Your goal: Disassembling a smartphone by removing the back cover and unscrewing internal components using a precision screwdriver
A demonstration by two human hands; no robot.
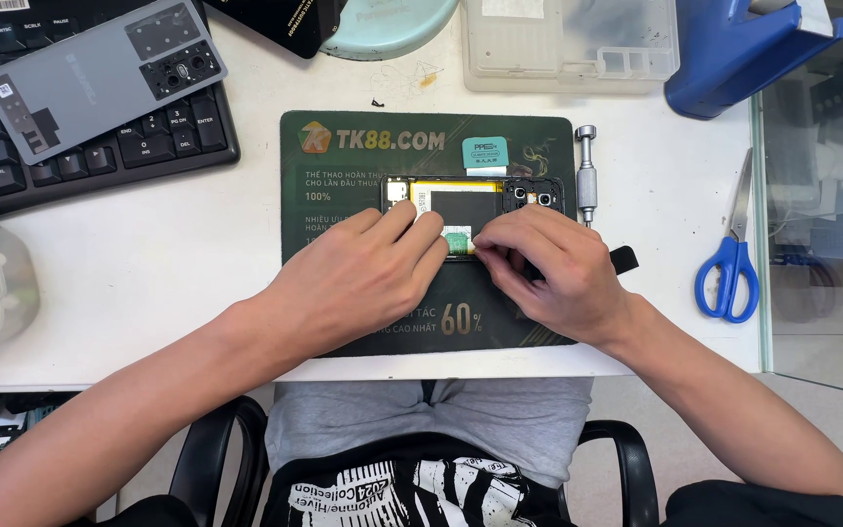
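Your left hand presses flat on the opened phone at frame centre, right hand fingers pinched at its small green part; it looks light, rigid, fragile—hold the frame edges.

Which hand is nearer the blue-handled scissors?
Right. The right hand rests on the opened phone, left of the scissors; the left hand lies farther left on the mat.
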